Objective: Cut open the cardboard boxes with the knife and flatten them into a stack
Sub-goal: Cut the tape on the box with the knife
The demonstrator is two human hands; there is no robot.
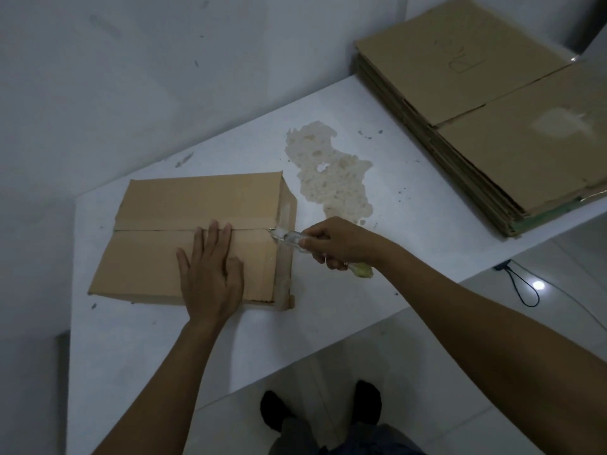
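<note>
At the three-o'clock end of the cardboard box (197, 205), the knife (289, 238) tip meets the centre seam (157, 230), which runs from three to nine o'clock across the top. The right hand (338, 243), curled tight round the knife handle, is nearer that end. The left hand (210, 274) lies flat with straight fingers, pressing the near flap. The box sits on the worktop (328, 307) at eleven o'clock from the person, and the flattened stack (492, 126) lies well apart at two o'clock.
</note>
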